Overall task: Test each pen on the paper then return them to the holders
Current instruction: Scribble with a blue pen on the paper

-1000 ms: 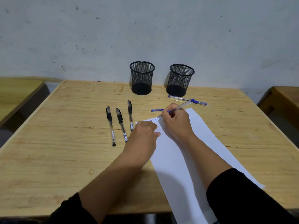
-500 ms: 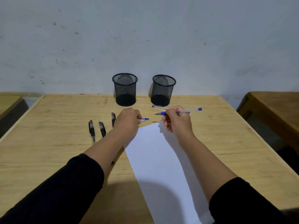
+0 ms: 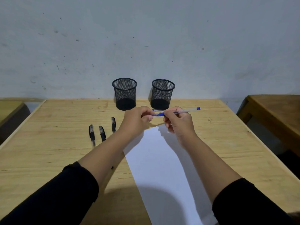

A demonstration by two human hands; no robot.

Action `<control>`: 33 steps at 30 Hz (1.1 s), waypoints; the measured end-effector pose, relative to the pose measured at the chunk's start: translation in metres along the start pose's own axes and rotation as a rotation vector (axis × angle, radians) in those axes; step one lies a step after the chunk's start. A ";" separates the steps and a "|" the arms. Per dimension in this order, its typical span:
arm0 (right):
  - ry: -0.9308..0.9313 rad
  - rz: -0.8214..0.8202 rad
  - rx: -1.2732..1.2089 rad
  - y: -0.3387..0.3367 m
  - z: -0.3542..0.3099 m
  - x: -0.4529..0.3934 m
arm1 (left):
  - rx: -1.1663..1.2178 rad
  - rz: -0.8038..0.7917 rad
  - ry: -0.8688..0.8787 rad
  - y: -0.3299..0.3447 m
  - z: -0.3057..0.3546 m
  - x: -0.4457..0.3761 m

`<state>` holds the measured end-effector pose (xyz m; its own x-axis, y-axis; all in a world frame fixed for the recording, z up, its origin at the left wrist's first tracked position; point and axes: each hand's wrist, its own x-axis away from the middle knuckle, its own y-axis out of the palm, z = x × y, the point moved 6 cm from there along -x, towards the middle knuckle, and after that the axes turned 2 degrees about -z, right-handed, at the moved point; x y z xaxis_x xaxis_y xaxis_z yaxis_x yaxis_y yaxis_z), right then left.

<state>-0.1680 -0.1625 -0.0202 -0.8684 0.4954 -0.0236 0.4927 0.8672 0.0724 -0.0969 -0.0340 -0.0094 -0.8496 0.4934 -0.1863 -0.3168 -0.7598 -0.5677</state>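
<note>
My right hand grips a clear blue pen, held level above the far end of the white paper. My left hand pinches the blue pen cap right at the pen's tip. A second blue pen lies on the table just behind my hands, mostly hidden. Three black pens lie side by side to the left, partly under my left forearm. Two black mesh holders, one on the left and one on the right, stand upright at the table's far edge; I see nothing in them.
The wooden table ends at a grey wall behind the holders. A darker wooden table stands to the right across a gap. Another table's corner shows at the left.
My right hand lifted the blue pen off the paper and turned it level. My left hand left the paper, took the cap from the table and brought it to the pen's tip.
</note>
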 end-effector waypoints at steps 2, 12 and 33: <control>-0.004 -0.031 -0.022 0.002 -0.003 0.002 | 0.032 0.016 0.020 0.000 0.005 0.002; -0.045 -0.075 -0.052 0.011 -0.004 0.014 | 0.017 0.117 0.069 -0.013 0.010 0.013; -0.034 0.321 0.655 -0.107 0.016 0.018 | -0.149 -0.111 -0.087 0.063 0.004 -0.018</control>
<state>-0.2360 -0.2457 -0.0443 -0.6787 0.7222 -0.1334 0.6644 0.5264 -0.5305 -0.1037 -0.0924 -0.0386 -0.8485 0.5269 -0.0498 -0.3499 -0.6291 -0.6941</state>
